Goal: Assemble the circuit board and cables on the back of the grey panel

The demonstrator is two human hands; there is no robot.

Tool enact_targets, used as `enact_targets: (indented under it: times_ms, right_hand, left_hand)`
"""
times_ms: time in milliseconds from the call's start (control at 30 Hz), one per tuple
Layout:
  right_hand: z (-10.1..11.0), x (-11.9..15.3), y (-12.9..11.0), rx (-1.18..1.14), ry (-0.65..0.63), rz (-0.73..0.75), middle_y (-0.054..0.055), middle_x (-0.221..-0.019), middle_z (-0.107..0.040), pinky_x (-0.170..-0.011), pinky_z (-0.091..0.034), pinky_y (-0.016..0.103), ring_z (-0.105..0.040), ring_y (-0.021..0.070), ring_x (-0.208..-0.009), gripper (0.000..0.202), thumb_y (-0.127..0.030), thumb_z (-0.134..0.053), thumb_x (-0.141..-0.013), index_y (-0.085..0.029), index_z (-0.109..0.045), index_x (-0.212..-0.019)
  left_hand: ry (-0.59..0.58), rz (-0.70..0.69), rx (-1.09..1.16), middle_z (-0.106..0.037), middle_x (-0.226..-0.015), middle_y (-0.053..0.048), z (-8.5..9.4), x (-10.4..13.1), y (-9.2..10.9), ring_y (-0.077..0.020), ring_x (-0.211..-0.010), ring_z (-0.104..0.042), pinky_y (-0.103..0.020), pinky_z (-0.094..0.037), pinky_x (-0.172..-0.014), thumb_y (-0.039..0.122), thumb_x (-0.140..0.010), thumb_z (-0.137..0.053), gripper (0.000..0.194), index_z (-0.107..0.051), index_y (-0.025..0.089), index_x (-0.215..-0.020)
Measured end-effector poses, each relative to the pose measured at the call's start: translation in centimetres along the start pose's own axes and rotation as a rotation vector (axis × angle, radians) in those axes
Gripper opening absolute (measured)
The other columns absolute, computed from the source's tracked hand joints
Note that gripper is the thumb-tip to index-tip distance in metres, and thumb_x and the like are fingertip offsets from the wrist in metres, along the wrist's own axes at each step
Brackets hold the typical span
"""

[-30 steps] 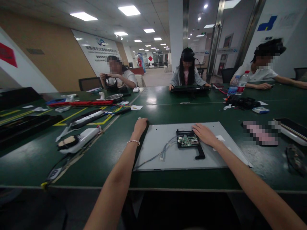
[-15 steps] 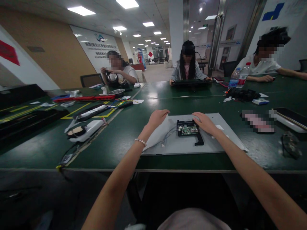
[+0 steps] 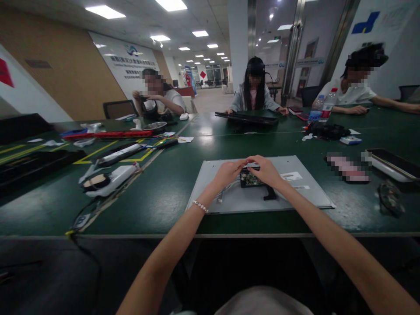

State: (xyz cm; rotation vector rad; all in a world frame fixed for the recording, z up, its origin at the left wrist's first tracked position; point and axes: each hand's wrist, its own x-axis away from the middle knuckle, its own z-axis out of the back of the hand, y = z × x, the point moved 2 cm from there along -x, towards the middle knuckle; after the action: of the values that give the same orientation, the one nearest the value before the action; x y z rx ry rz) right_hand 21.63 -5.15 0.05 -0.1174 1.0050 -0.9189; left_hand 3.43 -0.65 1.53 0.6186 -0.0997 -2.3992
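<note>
A flat grey metal panel (image 3: pixel 203 192) lies on the green table in front of me. On it sits a black plastic bracket (image 3: pixel 270 193) framing a green circuit board (image 3: pixel 250 179), with thin grey cables running off to the left. My left hand (image 3: pixel 229 172), a beaded bracelet at its wrist, is closed at the bracket's far left edge. My right hand (image 3: pixel 265 169) reaches over the board from the right, thumb and fingers pinched on the far edge. The fingertips of both hands nearly meet there and partly hide the board. White labels (image 3: pixel 292 176) show on the panel beside my right hand.
A pink phone (image 3: pixel 348 168), a larger dark-screened device (image 3: pixel 393 164) and bottles (image 3: pixel 316 109) are on the right. White and black parts (image 3: pixel 111 180) with cables lie left. Across the table (image 3: pixel 157 205), a person handles a black panel (image 3: pixel 247 119); two others sit nearby.
My left hand has moved right, from the panel's far left side to the bracket. My right hand has shifted left over the board. Across the table, the black panel has tilted and moved left.
</note>
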Motion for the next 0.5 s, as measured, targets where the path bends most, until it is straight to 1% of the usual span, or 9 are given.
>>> enact_targets:
  times_ms: [167,300,400,500]
  right_hand:
    - [0.0,0.2,-0.2,-0.026,0.078,-0.01,0.007,-0.102,-0.066,-0.086,-0.053,0.038,-0.064,0.0237,-0.095,0.028,-0.012,-0.06,-0.082,-0.021,-0.061,-0.108]
    - [-0.2,0.3,-0.3,-0.08,0.12,-0.048,0.006,-0.102,-0.065,-0.083,-0.054,0.037,-0.065,0.0226,-0.092,0.029,-0.014,-0.062,-0.081,-0.022,-0.057,-0.108]
    - [-0.2,0.3,-0.3,-0.052,0.133,-0.055,0.005,-0.097,-0.064,-0.081,-0.054,0.036,-0.064,0.0231,-0.09,0.019,-0.016,-0.062,-0.082,-0.022,-0.057,-0.1]
    - [-0.1,0.4,-0.3,0.023,0.117,-0.022,0.006,-0.093,-0.063,-0.08,-0.052,0.037,-0.062,0.0243,-0.09,0.009,-0.016,-0.06,-0.085,-0.022,-0.06,-0.092]
  left_hand:
    - [0.034,-0.041,0.081,-0.075,-0.113,-0.005,0.0,0.1,0.7,-0.0204,-0.099,-0.072,-0.026,-0.051,-0.084,0.028,-0.101,-0.046,0.032,-0.062,0.023,-0.129]
    - [0.035,-0.046,0.065,-0.074,-0.112,-0.006,-0.1,0.3,0.9,-0.0205,-0.097,-0.072,-0.025,-0.051,-0.081,0.028,-0.102,-0.045,0.032,-0.06,0.023,-0.13]
    - [0.031,-0.059,0.04,-0.075,-0.108,-0.006,0.0,0.5,1.1,-0.0208,-0.093,-0.072,-0.026,-0.051,-0.078,0.027,-0.102,-0.044,0.033,-0.06,0.022,-0.13]
    - [0.04,-0.069,0.049,-0.075,-0.107,-0.006,0.0,0.6,1.2,-0.0202,-0.093,-0.072,-0.026,-0.052,-0.08,0.026,-0.102,-0.044,0.032,-0.06,0.022,-0.129]
